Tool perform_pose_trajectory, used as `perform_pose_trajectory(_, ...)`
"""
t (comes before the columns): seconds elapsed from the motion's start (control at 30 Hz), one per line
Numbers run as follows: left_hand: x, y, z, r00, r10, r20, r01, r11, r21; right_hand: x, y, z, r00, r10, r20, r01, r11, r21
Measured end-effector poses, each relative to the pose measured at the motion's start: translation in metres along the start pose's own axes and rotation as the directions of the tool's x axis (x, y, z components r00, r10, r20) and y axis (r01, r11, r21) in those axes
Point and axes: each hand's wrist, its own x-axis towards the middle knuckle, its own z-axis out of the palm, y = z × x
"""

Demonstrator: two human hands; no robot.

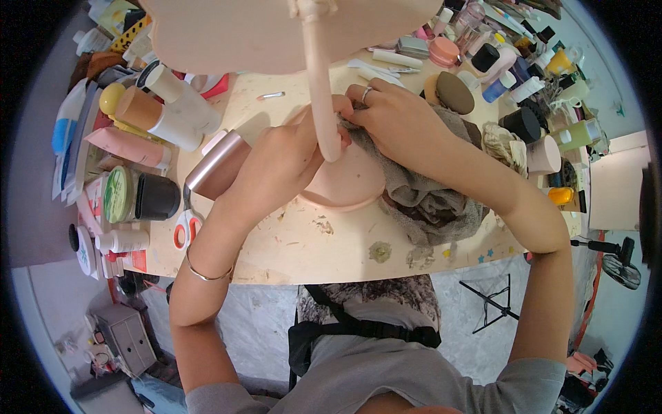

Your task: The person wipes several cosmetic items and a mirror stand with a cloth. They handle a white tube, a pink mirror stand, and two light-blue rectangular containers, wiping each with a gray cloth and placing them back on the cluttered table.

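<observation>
A pale pink stand (321, 83) rises over a round base (349, 178), with a large wavy-edged pink panel (232, 36) at its top. My left hand (289, 155) is curled behind the stem, its fingertips showing on the far side beside the edge of a grey cloth (419, 202). The stem hides whether those fingers grip anything. Fingers of my right hand (398, 114) pinch the cloth close to my left fingertips. The rest of the cloth lies bunched on the table, against the base's right side.
Around the stained table (289, 253) stand many cosmetics. Left of my forearm are orange-handled scissors (187, 227) and a shiny pink cylinder (220, 164). Bottles and a pink tube (129, 147) crowd the left edge. An oval brown object (455, 93) sits behind my right wrist.
</observation>
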Motion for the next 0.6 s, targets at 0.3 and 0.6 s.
perform_pose_trajectory(0.3, -0.003, 0.008, 0.005, 0.995, -0.103, 0.015, 0.103, 0.994, -0.018, -0.028, -0.022, -0.033, 0.972, -0.031, 0.232, -0.003, 0.990, 0.144)
perform_pose_trajectory(0.6, -0.006, 0.008, 0.002, 0.984, -0.174, 0.028, 0.174, 0.985, 0.019, -0.021, -0.020, -0.022, 0.979, 0.102, 0.176, -0.110, 0.993, 0.034)
